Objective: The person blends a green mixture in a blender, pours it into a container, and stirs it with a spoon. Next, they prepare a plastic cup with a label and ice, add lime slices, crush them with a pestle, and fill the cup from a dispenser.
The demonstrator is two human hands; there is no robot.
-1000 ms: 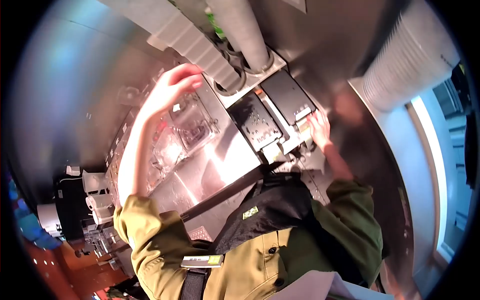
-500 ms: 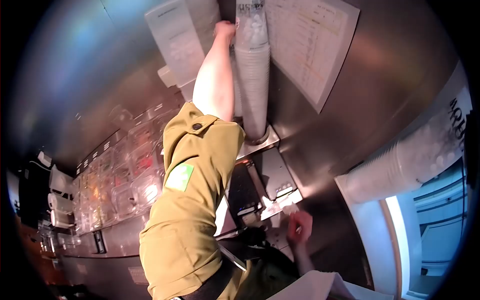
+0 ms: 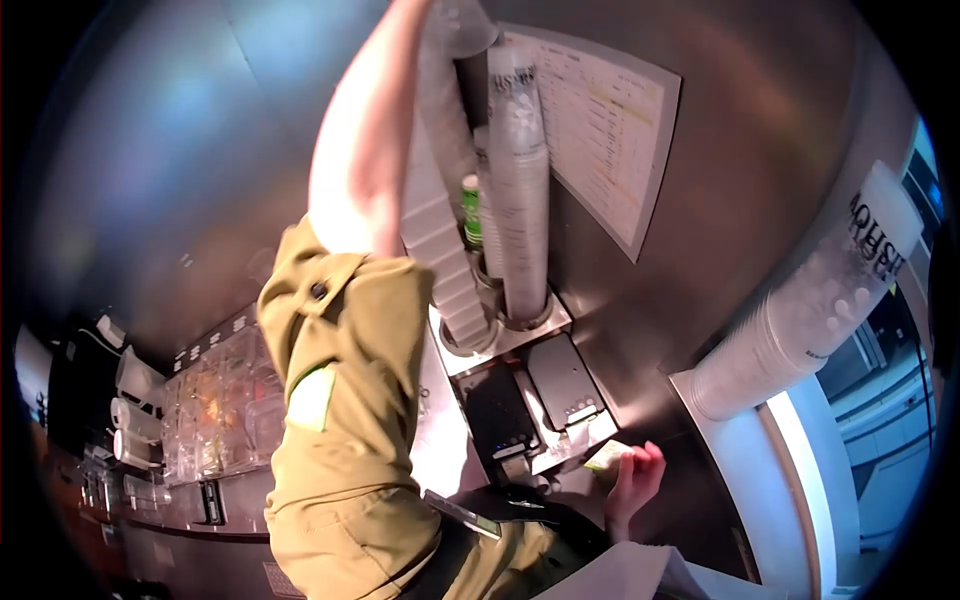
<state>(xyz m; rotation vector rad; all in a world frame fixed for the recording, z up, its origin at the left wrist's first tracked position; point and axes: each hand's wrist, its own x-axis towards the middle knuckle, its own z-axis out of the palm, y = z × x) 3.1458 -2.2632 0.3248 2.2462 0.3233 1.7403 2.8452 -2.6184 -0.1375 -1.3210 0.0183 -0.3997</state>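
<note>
My left arm point(image 3: 365, 130), in a rolled khaki sleeve, reaches up past the top edge; its hand is out of view. Close to that forearm a translucent cup point(image 3: 468, 28) tops a tall, leaning white stack point(image 3: 445, 265). Right of it a tall column of nested clear plastic cups point(image 3: 525, 215) with dark print stands in a round holder. Low on the right, my right hand point(image 3: 634, 482) is closed around a small pale green-and-white thing point(image 3: 606, 457), whose kind I cannot make out.
Two dark flat devices point(image 3: 565, 375) lie below the cup holders. A printed sheet point(image 3: 610, 130) hangs on the metal wall. Another cup stack point(image 3: 800, 315) leans at the right. Clear lidded containers point(image 3: 220, 420) line the left, and a green-labelled bottle point(image 3: 471, 210) stands between the stacks.
My left hand has moved from beside the printed cups up beyond the top edge. The pale green thing now shows clearly in my right hand. The view has shifted, showing more of the holders.
</note>
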